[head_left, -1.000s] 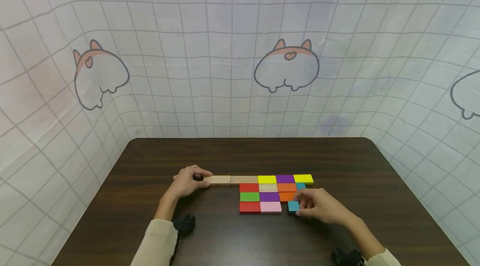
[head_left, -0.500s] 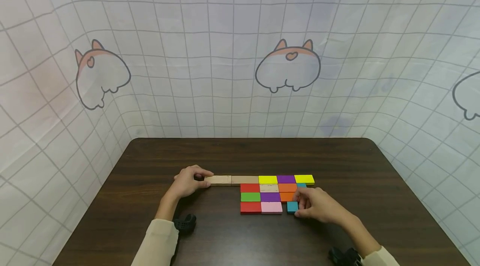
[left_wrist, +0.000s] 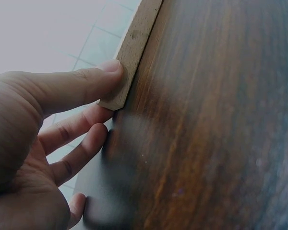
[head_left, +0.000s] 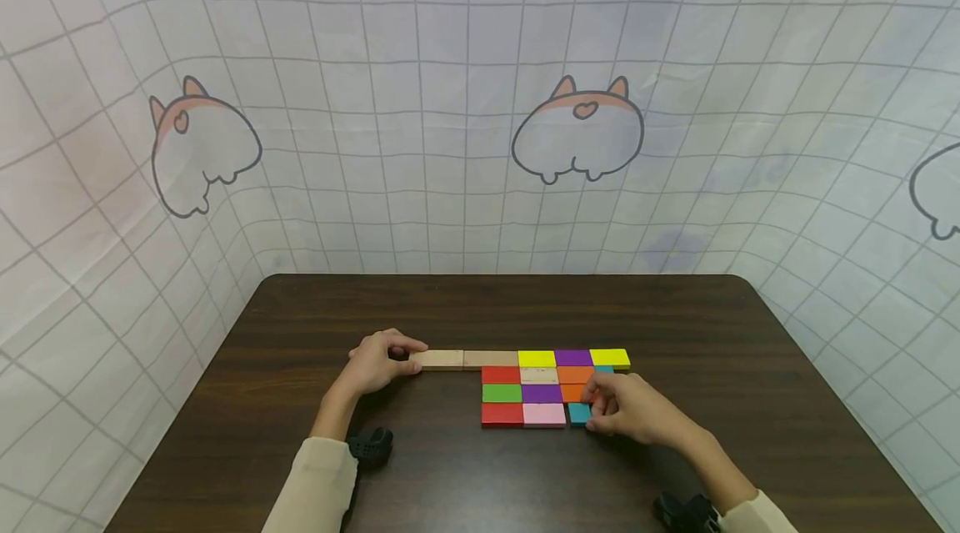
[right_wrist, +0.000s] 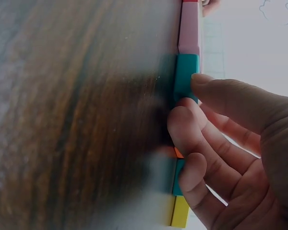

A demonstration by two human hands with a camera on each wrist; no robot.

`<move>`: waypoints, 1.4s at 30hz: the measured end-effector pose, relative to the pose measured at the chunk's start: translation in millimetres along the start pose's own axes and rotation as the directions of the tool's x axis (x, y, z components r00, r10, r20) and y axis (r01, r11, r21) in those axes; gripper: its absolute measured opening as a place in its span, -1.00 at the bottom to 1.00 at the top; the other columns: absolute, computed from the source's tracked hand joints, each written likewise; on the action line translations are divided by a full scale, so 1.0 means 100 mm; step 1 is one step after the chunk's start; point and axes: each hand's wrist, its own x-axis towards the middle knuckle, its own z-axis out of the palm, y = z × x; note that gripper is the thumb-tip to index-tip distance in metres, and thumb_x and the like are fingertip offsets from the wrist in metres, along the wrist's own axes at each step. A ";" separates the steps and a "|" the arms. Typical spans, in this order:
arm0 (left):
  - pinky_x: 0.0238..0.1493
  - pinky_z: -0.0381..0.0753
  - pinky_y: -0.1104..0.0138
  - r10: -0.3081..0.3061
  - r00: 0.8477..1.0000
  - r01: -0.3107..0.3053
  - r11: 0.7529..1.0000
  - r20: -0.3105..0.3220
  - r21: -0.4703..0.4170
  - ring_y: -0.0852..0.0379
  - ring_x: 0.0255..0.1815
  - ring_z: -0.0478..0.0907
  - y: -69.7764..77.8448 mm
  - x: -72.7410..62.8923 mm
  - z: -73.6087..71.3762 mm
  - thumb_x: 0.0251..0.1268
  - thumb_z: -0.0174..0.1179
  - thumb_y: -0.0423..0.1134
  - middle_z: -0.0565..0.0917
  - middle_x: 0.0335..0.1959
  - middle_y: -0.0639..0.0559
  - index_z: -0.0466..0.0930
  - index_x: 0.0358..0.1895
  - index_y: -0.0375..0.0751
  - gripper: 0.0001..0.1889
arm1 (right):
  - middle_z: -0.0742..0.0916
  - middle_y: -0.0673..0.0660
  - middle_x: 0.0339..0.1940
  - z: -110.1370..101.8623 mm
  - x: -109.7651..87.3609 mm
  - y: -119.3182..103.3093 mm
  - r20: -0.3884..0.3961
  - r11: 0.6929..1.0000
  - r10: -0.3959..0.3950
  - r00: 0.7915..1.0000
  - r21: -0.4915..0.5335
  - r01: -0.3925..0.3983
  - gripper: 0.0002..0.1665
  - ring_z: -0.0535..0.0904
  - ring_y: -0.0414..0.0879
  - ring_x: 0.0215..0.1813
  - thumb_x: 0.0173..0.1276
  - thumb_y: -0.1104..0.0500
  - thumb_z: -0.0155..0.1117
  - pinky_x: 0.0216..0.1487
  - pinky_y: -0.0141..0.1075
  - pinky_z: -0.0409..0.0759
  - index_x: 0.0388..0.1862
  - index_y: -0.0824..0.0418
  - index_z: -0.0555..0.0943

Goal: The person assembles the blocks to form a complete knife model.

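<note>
My left hand (head_left: 378, 364) pinches the left end of a plain wooden block (head_left: 441, 360); its thumb lies on the block's near side in the left wrist view, with the other fingers loosely bent. My right hand (head_left: 637, 409) grips a teal block (head_left: 578, 414) flat on the table, thumb on one edge and fingertips at its right end. Immediately left of it lies a pink block (head_left: 543, 415), a sliver of gap between them in the head view. The right fingers partly cover the teal block, an orange block (head_left: 572, 393) and another teal block (head_left: 603, 369) behind.
Coloured flat blocks lie in tight rows: red (head_left: 502, 414), green (head_left: 501, 393), purple (head_left: 540, 394) and others. The back row runs from the wooden blocks to a yellow block (head_left: 610, 359) at the right. A dark wood table (head_left: 450, 483) meets a patterned cloth (head_left: 420, 183) behind.
My right hand has slid the teal block left, narrowing its gap to the pink block. The left hand stays on the wooden block. The head view has shifted very slightly.
</note>
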 end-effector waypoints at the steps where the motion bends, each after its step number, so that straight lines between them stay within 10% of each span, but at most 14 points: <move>1: 0.21 -0.05 -0.24 0.001 1.000 -0.001 1.000 0.000 -0.001 0.04 -0.10 0.46 0.00 0.00 0.00 0.21 0.47 -0.21 0.65 -0.19 0.11 0.82 0.00 0.07 -0.73 | 0.66 -0.05 -0.43 0.00 0.00 -0.01 0.000 1.000 -0.003 1.000 -0.001 0.003 -0.69 0.54 -0.26 -0.40 0.28 0.14 0.52 -0.33 -0.39 0.55 -0.10 0.19 0.60; 28: 0.24 -0.05 -0.29 -0.010 1.000 0.010 1.000 -0.006 0.010 0.00 -0.02 0.50 0.01 -0.02 0.00 0.21 0.48 -0.22 0.68 -0.12 0.07 0.82 -0.01 0.04 -0.73 | 0.71 -0.06 -0.42 -0.06 0.06 -0.01 -0.001 0.999 -0.050 0.999 0.000 0.050 -0.78 0.58 -0.25 -0.45 0.40 0.08 0.42 -0.39 -0.36 0.59 -0.12 0.17 0.65; 42: 0.31 -0.08 -0.40 -0.017 1.000 0.017 1.000 -0.007 0.008 -0.03 0.05 0.54 0.02 -0.03 -0.03 0.19 0.49 -0.18 0.70 -0.03 0.06 0.80 0.01 0.03 -0.70 | 0.71 0.07 -0.34 -0.45 0.06 0.06 -0.150 0.999 -0.036 0.988 -0.011 0.035 -0.70 0.64 -0.02 -0.36 0.48 0.07 0.33 -0.31 -0.33 0.61 0.01 0.25 0.63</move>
